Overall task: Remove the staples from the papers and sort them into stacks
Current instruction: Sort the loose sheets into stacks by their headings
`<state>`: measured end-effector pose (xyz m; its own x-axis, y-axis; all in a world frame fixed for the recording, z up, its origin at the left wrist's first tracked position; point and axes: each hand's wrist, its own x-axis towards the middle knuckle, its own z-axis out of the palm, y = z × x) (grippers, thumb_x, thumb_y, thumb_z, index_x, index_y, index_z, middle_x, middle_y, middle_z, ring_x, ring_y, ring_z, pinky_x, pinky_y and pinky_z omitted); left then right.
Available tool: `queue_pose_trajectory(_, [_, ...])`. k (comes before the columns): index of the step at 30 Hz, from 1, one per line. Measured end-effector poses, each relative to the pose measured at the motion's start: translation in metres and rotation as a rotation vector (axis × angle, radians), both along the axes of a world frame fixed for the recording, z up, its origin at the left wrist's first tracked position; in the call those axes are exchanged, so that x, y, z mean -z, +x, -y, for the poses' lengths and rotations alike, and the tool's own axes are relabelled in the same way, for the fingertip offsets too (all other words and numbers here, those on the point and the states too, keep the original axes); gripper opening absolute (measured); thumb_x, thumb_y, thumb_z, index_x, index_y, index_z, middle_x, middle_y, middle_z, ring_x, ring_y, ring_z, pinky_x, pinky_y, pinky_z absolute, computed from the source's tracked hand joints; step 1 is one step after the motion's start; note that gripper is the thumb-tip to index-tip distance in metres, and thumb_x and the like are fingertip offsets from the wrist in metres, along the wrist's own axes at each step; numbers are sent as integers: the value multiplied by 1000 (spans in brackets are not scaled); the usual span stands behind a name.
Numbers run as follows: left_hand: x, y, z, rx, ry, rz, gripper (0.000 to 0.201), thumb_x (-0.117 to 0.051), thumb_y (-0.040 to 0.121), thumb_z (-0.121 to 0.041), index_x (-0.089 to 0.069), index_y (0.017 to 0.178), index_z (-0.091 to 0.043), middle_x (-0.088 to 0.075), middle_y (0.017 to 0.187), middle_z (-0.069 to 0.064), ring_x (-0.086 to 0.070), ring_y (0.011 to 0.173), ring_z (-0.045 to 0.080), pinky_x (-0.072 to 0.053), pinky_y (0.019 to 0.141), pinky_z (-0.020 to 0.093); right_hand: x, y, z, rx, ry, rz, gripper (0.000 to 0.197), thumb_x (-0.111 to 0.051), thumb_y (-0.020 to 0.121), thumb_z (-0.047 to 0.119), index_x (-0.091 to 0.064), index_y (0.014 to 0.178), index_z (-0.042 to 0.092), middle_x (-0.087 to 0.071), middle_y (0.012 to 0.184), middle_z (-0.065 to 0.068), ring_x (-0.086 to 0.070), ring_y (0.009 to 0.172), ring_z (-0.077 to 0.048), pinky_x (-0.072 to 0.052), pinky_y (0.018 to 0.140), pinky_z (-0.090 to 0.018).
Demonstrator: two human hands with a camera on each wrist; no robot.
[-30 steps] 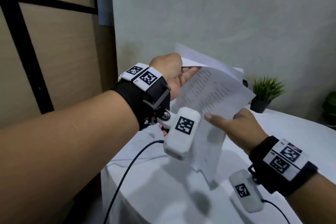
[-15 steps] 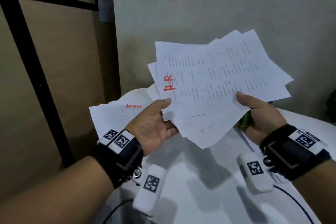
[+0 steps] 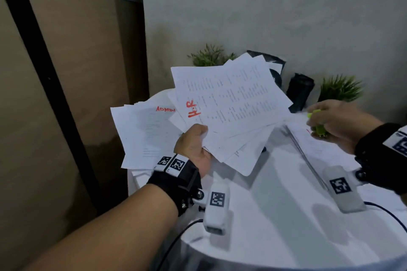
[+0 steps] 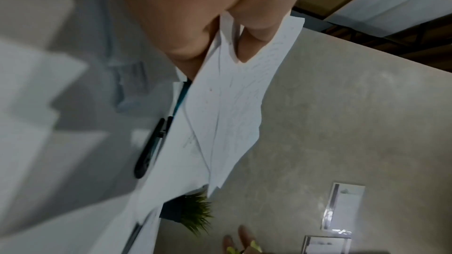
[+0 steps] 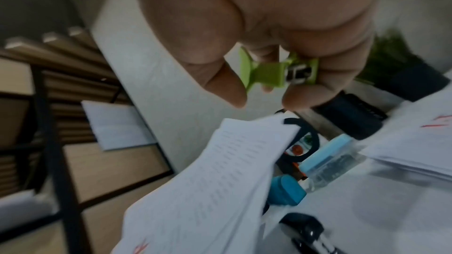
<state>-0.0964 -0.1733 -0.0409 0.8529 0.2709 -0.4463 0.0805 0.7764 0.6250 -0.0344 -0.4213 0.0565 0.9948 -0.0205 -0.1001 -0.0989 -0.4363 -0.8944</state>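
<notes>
Head view: the left hand grips a fanned sheaf of white printed papers by its lower left corner, thumb on top and fingers curled beneath, holding it tilted above the round white table; the top sheet bears "H-R" in red marker. Behind and left of the sheaf a stack of white sheets marked "ADMIN" in red lies at the table's left edge. The right hand is off to the right, apart from the sheaf, its fingers clenched round a small lime-green plastic staple remover above another stack of white papers with a red mark lying on the table. In the right wrist view the staple remover sits pinched between thumb and curled fingers, its metal part showing. Below it on the table are a light-blue stapler and a black ring-shaped object, partly hidden by the sheaf. Two small green potted plants and a black cylindrical container stand by the grey wall
</notes>
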Motion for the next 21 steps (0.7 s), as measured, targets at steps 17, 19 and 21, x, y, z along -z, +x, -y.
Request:
queue_pose_trajectory(17, [38, 2, 6, -30, 128, -28, 19, -57, 95, 3, -70, 102, -9, -76, 89, 11, -70, 76, 31, -60, 57, 30, 73, -13, -118, -607, -781, 429, 50, -79, 75, 32, -56, 117, 23, -61, 102, 6, -57, 92, -15, -45, 74, -26])
queue_pose_trajectory(19, [39, 2, 5, -45, 122, -50, 17, -59, 94, 0, -70, 102, -8, -74, 85, 10, -66, 71, 29, -47, 44, 20, 74, -9, -123, -581, -817, 486, 38, -79, 72, 32, -59, 102, 20, -62, 90, 5, -58, 85, -16, -43, 66, -27])
queue_pose_trajectory(21, [39, 2, 6, -64, 113, -51, 18, -61, 92, 1, -71, 106, -5, -75, 89, 13, -67, 73, 30, -52, 50, 25, 75, -8, -124, -576, -828, 516, 34, -80, 72, 33, -65, 99, 21, -65, 86, 6, -59, 82, -15, -42, 66, -26])
